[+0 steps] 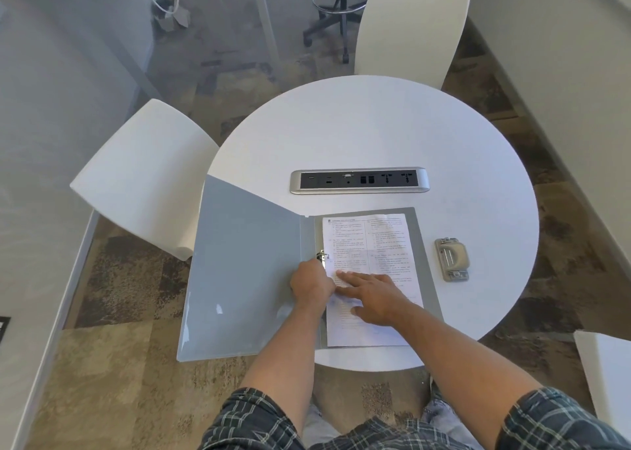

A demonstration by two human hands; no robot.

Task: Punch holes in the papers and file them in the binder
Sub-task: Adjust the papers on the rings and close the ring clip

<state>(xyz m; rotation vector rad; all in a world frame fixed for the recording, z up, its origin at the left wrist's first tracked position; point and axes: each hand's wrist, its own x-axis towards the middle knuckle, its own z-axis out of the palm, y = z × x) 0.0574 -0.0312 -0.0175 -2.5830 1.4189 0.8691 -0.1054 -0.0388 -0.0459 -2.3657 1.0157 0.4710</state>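
We see a round, smooth white tabletop (pixel 375 125) with an oblong brushed-metal power and data socket strip (pixel 359 181) set into its middle. On its near part lies an open grey plastic ring binder (pixel 246 262); the glossy front cover is folded out to the left and overhangs the tabletop edge, while the back cover lies flat on the tabletop. A white printed sheet of paper (pixel 372 245), text in two columns, lies on the back cover with its left edge at the small metal ring clip (pixel 322 255) beside the spine.

Left hand (pixel 310 284): at the ring clip, fingers curled in toward it. We cannot tell whether they actually grip the metal, as the fingertips are hidden by the back of the hand.

Right hand (pixel 370 296): lies flat on the lower half of the sheet, fingers straight and spread toward the left edge, pressing the paper down, thumb stretched out to the near side.

A grey, rounded metal hole punch (pixel 451 259) stands on the tabletop just right of the binder, apart from it and untouched.

Two white moulded chairs (pixel 143 176) stand at the far and left sides. Both sleeves (pixel 259 422) are dark plaid, rolled above the elbow.
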